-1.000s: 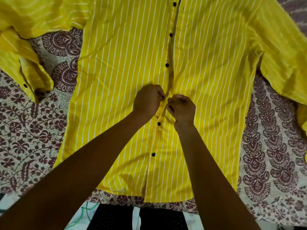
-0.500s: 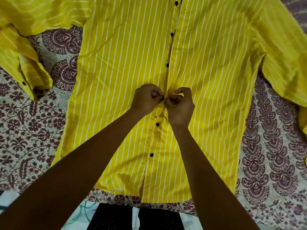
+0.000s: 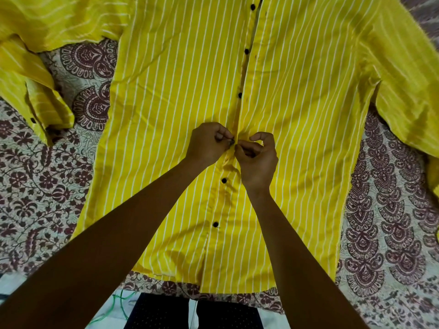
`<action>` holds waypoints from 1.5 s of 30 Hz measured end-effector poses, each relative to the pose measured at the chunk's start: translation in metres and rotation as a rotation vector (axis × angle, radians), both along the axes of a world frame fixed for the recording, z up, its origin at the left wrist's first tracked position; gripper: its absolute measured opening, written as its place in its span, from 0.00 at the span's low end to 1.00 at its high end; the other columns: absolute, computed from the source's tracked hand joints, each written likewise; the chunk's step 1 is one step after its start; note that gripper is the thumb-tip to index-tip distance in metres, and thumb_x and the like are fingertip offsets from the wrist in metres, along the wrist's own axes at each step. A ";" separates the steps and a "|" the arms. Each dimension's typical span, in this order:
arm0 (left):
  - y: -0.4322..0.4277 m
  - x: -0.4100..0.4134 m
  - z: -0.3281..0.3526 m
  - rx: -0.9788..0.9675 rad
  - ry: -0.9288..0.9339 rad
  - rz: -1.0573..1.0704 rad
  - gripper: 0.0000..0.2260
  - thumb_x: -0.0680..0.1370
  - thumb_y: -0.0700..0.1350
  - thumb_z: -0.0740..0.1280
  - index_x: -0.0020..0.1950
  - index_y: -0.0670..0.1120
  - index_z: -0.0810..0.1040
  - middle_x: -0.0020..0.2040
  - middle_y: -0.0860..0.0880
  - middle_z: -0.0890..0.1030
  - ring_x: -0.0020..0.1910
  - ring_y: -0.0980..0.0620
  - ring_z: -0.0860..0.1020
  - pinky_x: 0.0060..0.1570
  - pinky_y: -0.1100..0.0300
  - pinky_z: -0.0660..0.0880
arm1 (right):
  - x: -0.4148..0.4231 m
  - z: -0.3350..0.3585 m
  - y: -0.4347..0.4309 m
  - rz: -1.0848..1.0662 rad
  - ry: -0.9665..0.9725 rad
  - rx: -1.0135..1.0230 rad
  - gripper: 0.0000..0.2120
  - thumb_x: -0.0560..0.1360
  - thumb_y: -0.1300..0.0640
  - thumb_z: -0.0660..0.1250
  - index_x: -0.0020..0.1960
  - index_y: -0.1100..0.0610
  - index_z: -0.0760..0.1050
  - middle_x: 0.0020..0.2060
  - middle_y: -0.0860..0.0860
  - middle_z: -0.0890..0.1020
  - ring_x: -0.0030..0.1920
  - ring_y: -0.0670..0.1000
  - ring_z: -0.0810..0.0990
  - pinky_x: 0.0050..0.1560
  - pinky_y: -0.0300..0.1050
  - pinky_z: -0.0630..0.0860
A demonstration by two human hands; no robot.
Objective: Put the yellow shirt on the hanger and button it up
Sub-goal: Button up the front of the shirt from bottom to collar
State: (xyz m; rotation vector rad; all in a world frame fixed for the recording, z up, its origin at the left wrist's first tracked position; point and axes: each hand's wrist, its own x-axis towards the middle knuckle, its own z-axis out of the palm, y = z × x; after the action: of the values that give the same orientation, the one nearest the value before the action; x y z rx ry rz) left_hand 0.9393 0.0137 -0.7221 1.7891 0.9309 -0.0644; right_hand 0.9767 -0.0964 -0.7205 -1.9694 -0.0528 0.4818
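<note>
Buttoning the yellow shirt, flat on the bed.
Its placket runs straight away from the person; the left hand pinches a black button in its fingers, and the right hand pinches the overlapping edge just right of it, fingertips touching.

one shirt, two hands

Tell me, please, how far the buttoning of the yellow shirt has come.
Done: the two lowest buttons look fastened, and the shirt lies closed there. In hand: the left hand and right hand pinch the front edges at the third button. Left: the three upper buttons sit beside an open gap. No hanger is visible.
</note>
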 end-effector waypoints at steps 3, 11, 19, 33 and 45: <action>0.000 -0.001 0.000 0.032 -0.020 -0.002 0.05 0.70 0.35 0.72 0.44 0.38 0.82 0.43 0.39 0.83 0.44 0.46 0.80 0.43 0.60 0.75 | 0.000 -0.002 -0.004 -0.014 0.061 0.043 0.15 0.71 0.68 0.68 0.47 0.53 0.66 0.39 0.53 0.84 0.37 0.45 0.83 0.39 0.34 0.75; -0.011 0.000 0.005 0.097 0.011 0.064 0.08 0.72 0.45 0.72 0.43 0.41 0.83 0.37 0.48 0.81 0.36 0.56 0.77 0.30 0.76 0.66 | 0.008 -0.004 0.003 -0.041 0.055 -0.029 0.22 0.65 0.64 0.75 0.40 0.48 0.63 0.33 0.51 0.83 0.32 0.40 0.80 0.38 0.35 0.73; -0.010 -0.003 -0.006 0.043 -0.011 0.182 0.04 0.72 0.39 0.71 0.43 0.38 0.79 0.40 0.40 0.83 0.40 0.42 0.82 0.44 0.50 0.79 | 0.011 -0.003 0.004 0.052 0.051 -0.043 0.23 0.65 0.64 0.76 0.40 0.48 0.63 0.33 0.50 0.82 0.37 0.48 0.83 0.41 0.42 0.76; -0.013 -0.013 -0.010 0.228 -0.147 -0.053 0.09 0.73 0.35 0.68 0.49 0.37 0.70 0.37 0.49 0.76 0.37 0.48 0.79 0.36 0.62 0.73 | 0.019 0.001 0.015 -0.339 0.636 0.118 0.17 0.67 0.70 0.71 0.33 0.56 0.65 0.22 0.53 0.77 0.21 0.48 0.75 0.26 0.39 0.71; 0.013 0.004 -0.003 0.328 -0.238 0.170 0.13 0.77 0.43 0.56 0.56 0.42 0.75 0.45 0.46 0.82 0.43 0.49 0.80 0.44 0.59 0.74 | 0.047 0.008 0.039 0.078 -0.164 -0.187 0.05 0.69 0.62 0.69 0.45 0.60 0.77 0.38 0.53 0.82 0.41 0.53 0.81 0.44 0.46 0.74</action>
State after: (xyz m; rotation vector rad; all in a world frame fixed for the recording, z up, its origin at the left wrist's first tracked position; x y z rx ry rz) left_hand 0.9433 0.0264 -0.7248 1.9552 0.9554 0.4223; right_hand 1.0238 -0.0578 -0.7121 -2.1935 -0.1949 0.3861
